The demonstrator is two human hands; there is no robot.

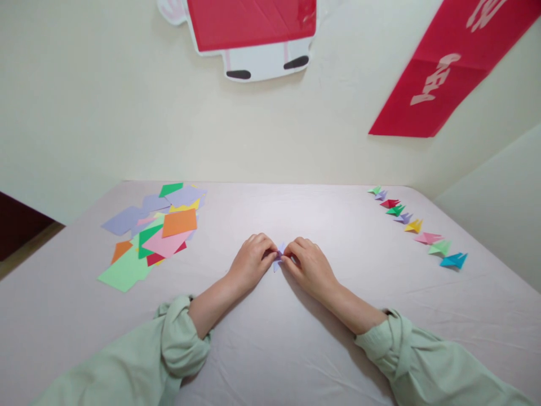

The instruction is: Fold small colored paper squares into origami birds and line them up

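Head view, the only one. Table under a pale cloth, its far edge against the wall; near edge out of frame.

Lilac paper piece: roughly midway between the table's left and right edges, well in from the far edge. Small, pointed ends showing above and below the fingertips; its middle is hidden, so the exact folds cannot be read.

Left hand: thumb and fingertips closed in a pinch on the piece's left side, other fingers curled. Right hand: matching pinch from the right, thumb and forefinger bent round a small gap, tips together on the paper. The two sets of fingertips nearly meet.

Toward the far left corner: loose heap of flat paper sheets, overlapping, in orange, greens, pink, lilac, yellow and red. Well apart from the hands.

Along the right edge, from near the far right corner toward the person: slanting row of folded paper pieces, nine counted. Light green farthest, blue nearest. Spiky ends on most.

Step, by my reading: shaping or creasing the lilac piece by hand, apparently late in its folding. Next move seems to call for fine fingertip control, both sides held even, pressure light enough not to crumple so small a piece.
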